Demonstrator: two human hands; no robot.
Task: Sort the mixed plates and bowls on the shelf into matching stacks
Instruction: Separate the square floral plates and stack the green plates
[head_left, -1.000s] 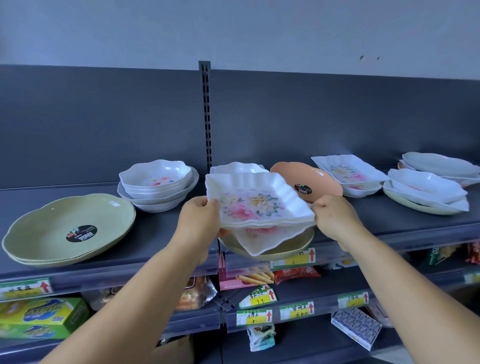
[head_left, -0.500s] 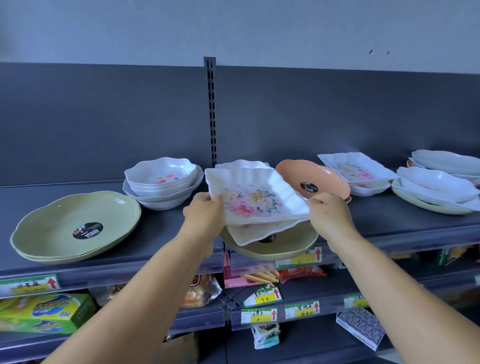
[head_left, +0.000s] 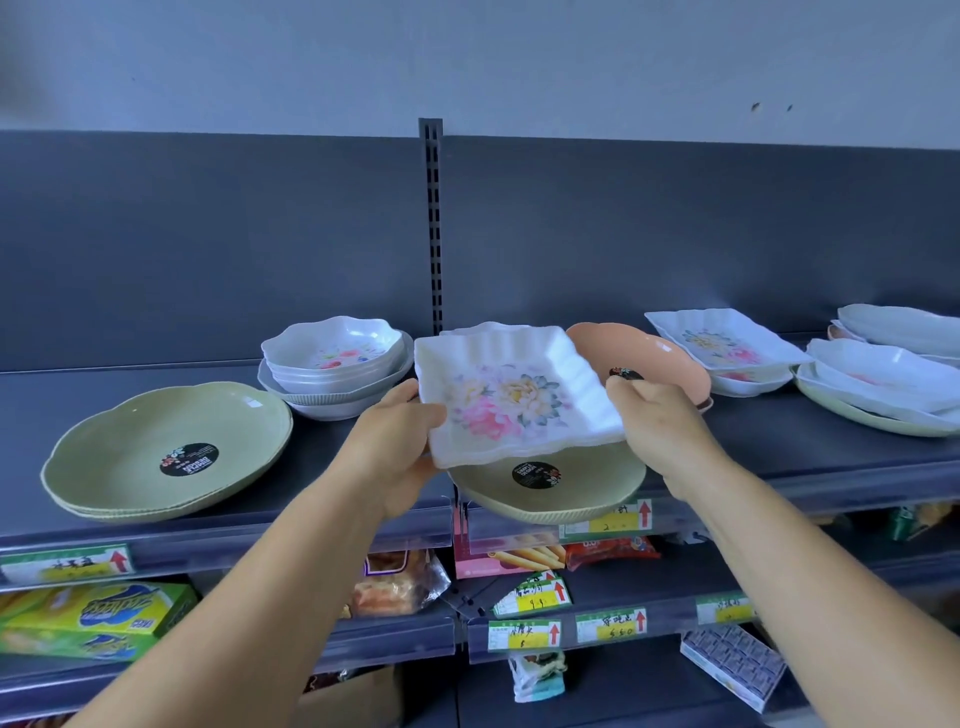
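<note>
Left hand (head_left: 400, 447) and right hand (head_left: 655, 421) grip opposite edges of a square floral plate (head_left: 511, 397) above a green plate (head_left: 566, 491) on the shelf (head_left: 779, 467); sorting looks partly done, with green plates (head_left: 166, 452) and bowls (head_left: 335, 364) stacked left, mixed piles (head_left: 878, 384) right, partly cropped.

Both bare forearms reach forward and up from the lower corners, converging toward the middle. The left hand (head_left: 400, 447) and the right hand (head_left: 657, 423) sit level, facing each other, each with fingers curled in a grip.
</note>
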